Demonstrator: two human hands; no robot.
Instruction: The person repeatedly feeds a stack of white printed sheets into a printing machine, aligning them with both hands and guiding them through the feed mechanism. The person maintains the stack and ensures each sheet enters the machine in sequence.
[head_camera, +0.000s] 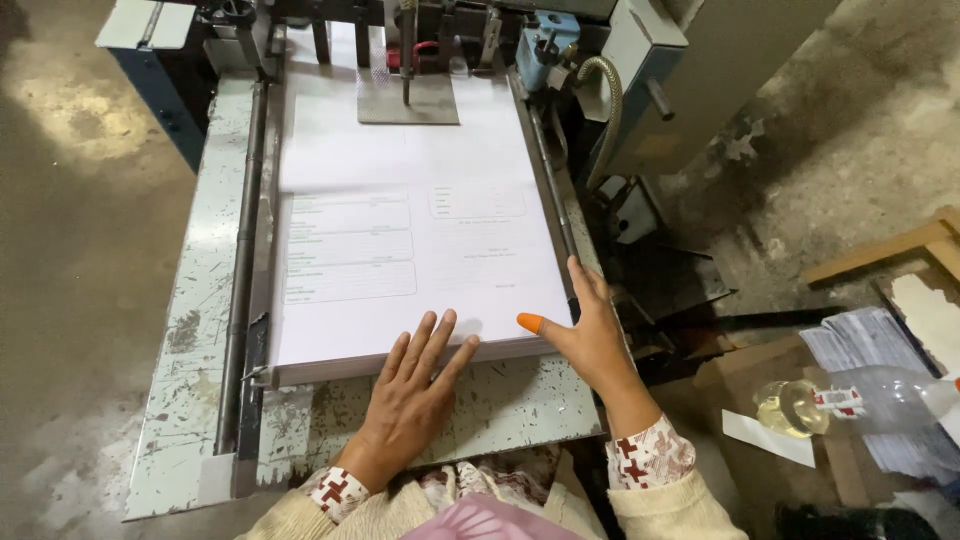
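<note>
A thick stack of white printed paper (400, 230) lies on the worn metal feed table (195, 330) of a printing machine. My left hand (410, 395) rests flat, fingers spread, on the near edge of the stack. My right hand (585, 335) presses against the stack's near right corner and side. Its thumb wears an orange rubber tip (530, 322). The top sheet shows faint form boxes. Neither hand grips anything.
A metal plate and feeder parts (408, 95) sit at the stack's far end. A side guide rail (243, 250) runs along the left. At right are a clear plastic bottle with yellowish liquid (850, 400), paper bundles (870, 345) and wooden pieces (880, 255) on the concrete floor.
</note>
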